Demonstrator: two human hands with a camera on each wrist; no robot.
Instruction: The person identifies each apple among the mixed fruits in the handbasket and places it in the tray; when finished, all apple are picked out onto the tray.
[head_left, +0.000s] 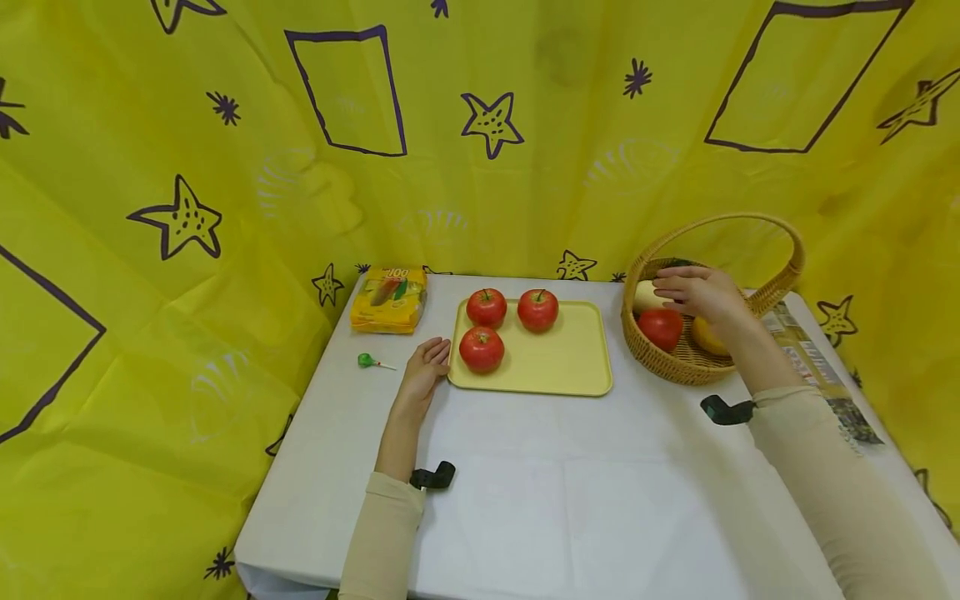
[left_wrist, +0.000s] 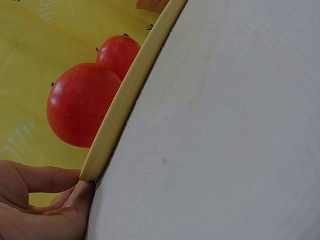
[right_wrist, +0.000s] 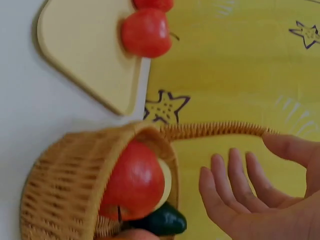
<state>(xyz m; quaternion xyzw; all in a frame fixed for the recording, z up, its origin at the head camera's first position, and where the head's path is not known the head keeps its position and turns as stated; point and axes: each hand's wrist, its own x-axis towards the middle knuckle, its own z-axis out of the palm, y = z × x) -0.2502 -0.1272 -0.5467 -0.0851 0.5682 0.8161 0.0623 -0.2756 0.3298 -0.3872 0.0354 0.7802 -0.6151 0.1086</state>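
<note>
Three red apples lie in the left part of a pale yellow tray. My left hand touches the tray's near left corner, also seen in the left wrist view, where thumb and fingers meet the rim. Over the wicker basket at the right hovers my right hand, its fingers loosely bent and nothing in them. Inside the basket are a red apple-like fruit, a pale round item, a yellow item partly hidden by the hand, and a dark green item.
A yellow packet sits at the table's back left, with a green lollipop in front of it. Printed paper lies at the right, partly behind the right forearm. The basket's tall handle arches up. Yellow curtain surrounds the white table.
</note>
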